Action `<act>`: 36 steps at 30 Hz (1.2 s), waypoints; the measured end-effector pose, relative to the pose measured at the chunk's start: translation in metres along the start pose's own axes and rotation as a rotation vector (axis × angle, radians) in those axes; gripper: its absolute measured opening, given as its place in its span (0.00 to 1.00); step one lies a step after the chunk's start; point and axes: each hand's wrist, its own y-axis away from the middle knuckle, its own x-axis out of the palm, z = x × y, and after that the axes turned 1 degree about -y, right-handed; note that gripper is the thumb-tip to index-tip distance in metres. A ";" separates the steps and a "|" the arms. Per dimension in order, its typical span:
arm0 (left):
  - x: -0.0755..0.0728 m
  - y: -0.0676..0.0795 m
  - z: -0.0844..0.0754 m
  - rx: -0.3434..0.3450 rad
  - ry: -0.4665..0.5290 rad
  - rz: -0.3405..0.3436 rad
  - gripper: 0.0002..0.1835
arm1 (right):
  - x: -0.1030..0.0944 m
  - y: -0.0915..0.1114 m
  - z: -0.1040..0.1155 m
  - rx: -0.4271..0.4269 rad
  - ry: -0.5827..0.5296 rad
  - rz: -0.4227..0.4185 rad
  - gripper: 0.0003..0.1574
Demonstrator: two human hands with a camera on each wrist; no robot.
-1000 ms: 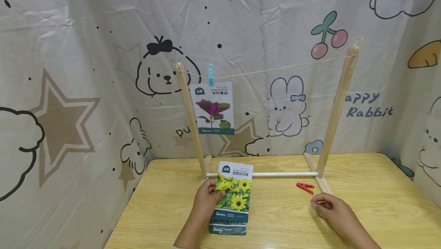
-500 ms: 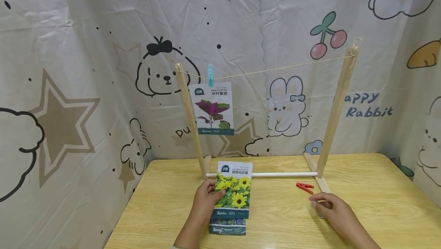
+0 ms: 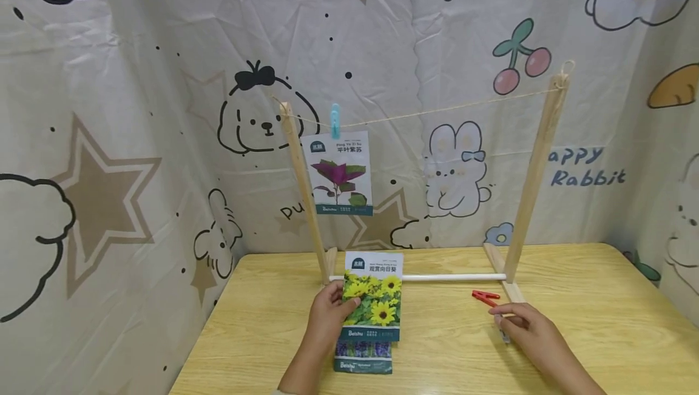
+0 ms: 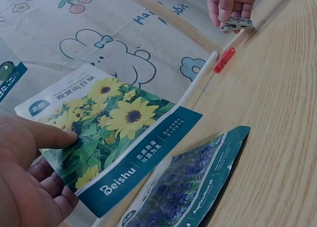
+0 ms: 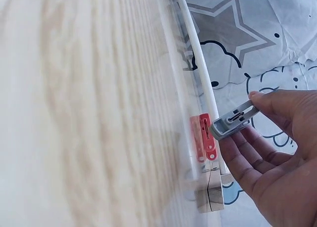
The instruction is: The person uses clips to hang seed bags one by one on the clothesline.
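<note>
My left hand (image 3: 327,313) pinches a seed packet with yellow sunflowers (image 3: 373,298) by its left edge, thumb on the front. Below it, on the table, lies a second seed packet with purple flowers (image 4: 190,180), partly covered in the head view. In my right hand (image 5: 282,152) a grey clothespin (image 5: 235,120) is pinched between thumb and fingers, just over the table's right side. Close to those fingertips a red clothespin (image 3: 485,298) rests on the tabletop. A third packet with purple leaves (image 3: 338,173) hangs from the string (image 3: 437,112), clipped by a blue clothespin (image 3: 335,121).
A wooden frame stands at the back, with a left post (image 3: 306,201), a right post (image 3: 537,179) and a white rod (image 3: 453,277) between them near the table (image 3: 437,358). Behind it hangs a printed curtain (image 3: 404,37).
The sunflower packet has risen slightly, uncovering more of the purple-flower packet. My right hand has shifted a little, and the grey clothespin shows more clearly below its fingers.
</note>
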 end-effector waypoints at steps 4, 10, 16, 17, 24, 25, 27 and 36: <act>-0.001 0.000 0.001 0.008 -0.022 0.003 0.20 | 0.001 0.000 0.000 -0.029 -0.008 -0.014 0.15; -0.004 -0.001 0.000 0.021 -0.045 -0.004 0.20 | 0.001 0.000 0.004 -0.051 0.017 -0.032 0.16; -0.003 -0.003 -0.001 0.007 -0.002 -0.012 0.17 | -0.002 -0.003 0.008 -0.109 0.044 -0.059 0.14; -0.003 -0.003 -0.002 0.009 0.005 -0.014 0.16 | -0.002 -0.004 0.009 -0.114 0.048 -0.061 0.13; 0.000 -0.003 -0.007 0.038 0.036 -0.009 0.12 | -0.006 -0.007 0.014 -0.094 0.084 -0.060 0.14; 0.001 -0.003 -0.009 0.035 0.035 -0.010 0.12 | -0.007 -0.006 0.014 -0.098 0.087 -0.063 0.14; 0.002 -0.002 -0.012 0.032 0.027 -0.014 0.14 | -0.009 -0.006 0.015 -0.111 0.087 -0.068 0.13; 0.002 -0.004 -0.014 0.046 0.006 -0.041 0.15 | -0.012 -0.009 0.020 -0.170 0.055 -0.090 0.09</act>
